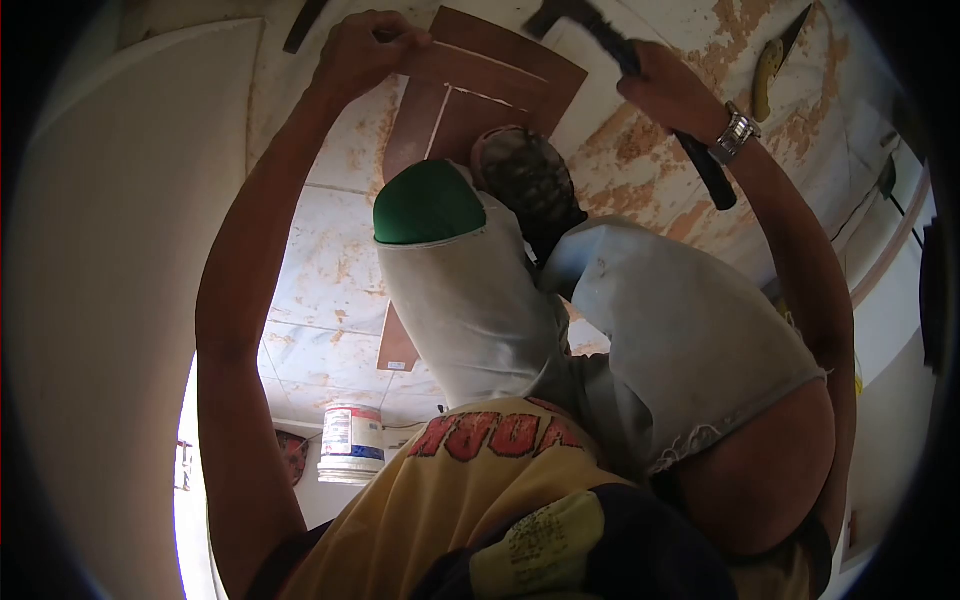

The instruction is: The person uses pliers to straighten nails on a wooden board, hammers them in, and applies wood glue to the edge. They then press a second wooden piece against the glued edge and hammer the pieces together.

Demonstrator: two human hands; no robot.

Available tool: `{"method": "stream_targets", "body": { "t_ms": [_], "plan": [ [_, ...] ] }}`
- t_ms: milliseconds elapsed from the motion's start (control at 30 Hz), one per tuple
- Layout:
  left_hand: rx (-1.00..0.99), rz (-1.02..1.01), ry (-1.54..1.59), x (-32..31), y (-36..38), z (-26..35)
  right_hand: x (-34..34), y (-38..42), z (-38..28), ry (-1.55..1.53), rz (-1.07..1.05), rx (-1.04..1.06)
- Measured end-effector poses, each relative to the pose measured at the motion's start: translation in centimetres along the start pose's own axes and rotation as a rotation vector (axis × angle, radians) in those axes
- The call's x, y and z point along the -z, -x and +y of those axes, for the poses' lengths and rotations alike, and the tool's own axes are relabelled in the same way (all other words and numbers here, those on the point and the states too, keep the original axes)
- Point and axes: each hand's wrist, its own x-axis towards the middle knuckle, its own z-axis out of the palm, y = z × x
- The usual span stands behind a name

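Note:
My right hand (672, 92), with a metal watch at the wrist, grips a black-handled hammer (708, 170). The hammer head points up and left, raised to the right of a reddish-brown tile or board (552, 82). White lines run across that flat piece, which lies on the floor at top centre. At its upper left edge my left hand (368, 52) is closed in a pinch. Something small and dark shows at the fingers, too hidden to name. A shoe with a dark patterned top (530, 180) rests at the lower edge of the brown piece.
A blade tool with a yellowish handle (768, 75) lies at upper right. A dark bar (304, 26) is at upper left. Pale, stained flooring (335, 240) surrounds me. Behind are another brown piece (396, 345) with a label and a white bucket (351, 440).

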Motion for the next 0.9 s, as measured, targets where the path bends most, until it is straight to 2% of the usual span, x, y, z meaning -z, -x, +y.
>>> {"method": "stream_targets", "body": {
  "t_ms": [33,133,167,233,300,367,400,433,467,500,567,667,767,800,833,867,900],
  "plan": [
    [-0.019,0.004,-0.006,-0.2,-0.1,-0.6,-1.7,0.9,-0.5,0.167,-0.244,-0.063],
    [0.002,0.001,0.053,-0.2,-0.4,-0.4,2.2,-0.3,0.2,0.151,-0.145,0.143],
    [0.025,-0.016,0.084,-0.2,0.0,-0.2,3.7,-0.7,0.0,0.068,-0.167,0.055],
    [0.006,0.009,0.089,-0.5,0.3,-0.3,6.1,-1.4,0.9,-0.142,0.082,0.199],
    [0.002,0.027,0.074,-0.6,0.4,-0.1,8.4,-1.9,0.5,-0.283,0.191,0.151],
    [0.007,0.031,0.039,-0.4,0.3,0.3,5.5,-2.6,3.2,-0.248,0.253,0.23],
    [0.027,0.024,0.062,-0.3,0.2,0.4,3.0,-1.1,1.9,-0.202,0.185,0.116],
    [0.048,0.018,0.082,-0.4,0.2,0.3,1.0,0.7,0.2,-0.013,0.006,0.052],
    [0.073,0.005,0.103,-0.5,0.3,0.3,-0.8,1.2,0.5,0.045,-0.207,0.044],
    [0.047,0.005,0.078,-0.5,0.3,0.3,-0.8,0.7,1.2,0.061,-0.255,-0.021],
    [0.002,0.016,0.024,-0.4,0.3,0.0,2.0,-0.6,1.7,0.095,-0.23,0.048],
    [-0.322,0.528,-0.28,-0.5,2.3,-0.9,3.4,-1.1,2.4,-0.203,0.009,0.024],
    [0.07,0.631,0.071,0.3,10.3,-0.3,3.0,-1.1,3.2,-0.21,0.096,0.11],
    [0.194,0.651,0.208,-0.9,13.8,-1.3,1.9,-0.6,2.6,-0.113,0.033,0.092],
    [0.137,0.678,0.088,-2.5,17.6,-3.0,0.4,-0.2,1.5,-0.012,-0.033,0.078],
    [0.186,0.667,0.02,-4.6,21.8,-4.3,-0.6,0.2,0.8,0.114,-0.238,0.108],
    [0.244,0.596,-0.018,-6.4,25.8,-4.2,-1.6,0.4,0.6,0.109,-0.243,0.069]
  ]
}}
